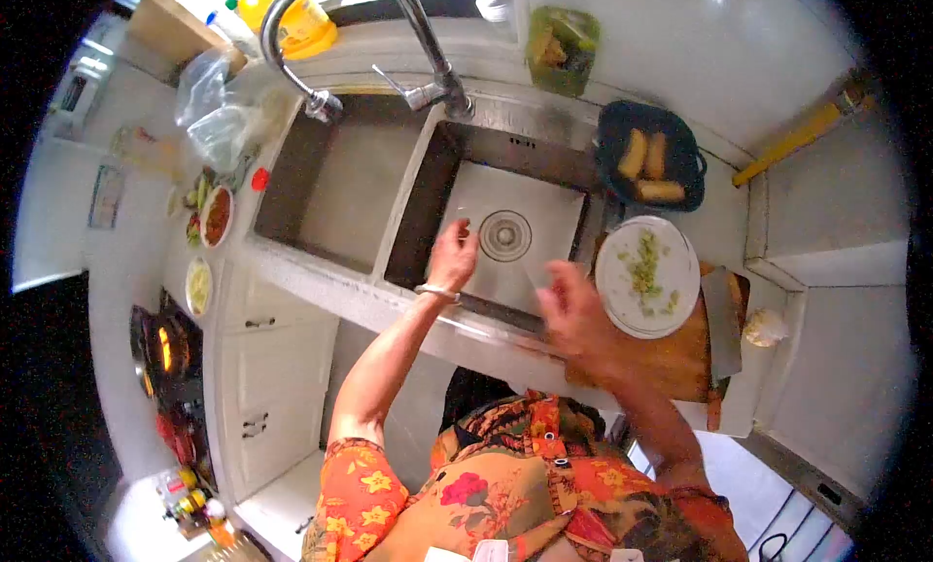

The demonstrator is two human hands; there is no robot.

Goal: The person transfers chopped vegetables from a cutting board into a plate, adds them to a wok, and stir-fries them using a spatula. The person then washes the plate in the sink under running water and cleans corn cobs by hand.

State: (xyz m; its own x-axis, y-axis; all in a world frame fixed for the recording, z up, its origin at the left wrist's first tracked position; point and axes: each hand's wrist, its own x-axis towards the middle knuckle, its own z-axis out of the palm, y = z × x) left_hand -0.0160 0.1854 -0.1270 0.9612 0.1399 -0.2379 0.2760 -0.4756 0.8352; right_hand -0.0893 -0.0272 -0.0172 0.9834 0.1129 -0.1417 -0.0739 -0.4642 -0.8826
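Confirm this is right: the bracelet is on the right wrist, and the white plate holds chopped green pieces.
Wrong wrist: the head view shows the bracelet on the left hand's wrist. The white plate does hold chopped green pieces.

Silver-grey sink, white plate, yellow bottle, orange floral-print shirt.

No text, brand or number can be read. Around the sink, a few surfaces bear marks that stay illegible. Beyond its far left corner, the yellow jug shows a reddish-orange patch, too blurred to make out as lettering. Well left of the sink, a small bluish rectangular panel is too faint to read. Far nearer and left of it, small bottles carry coloured patches, also too small to read.
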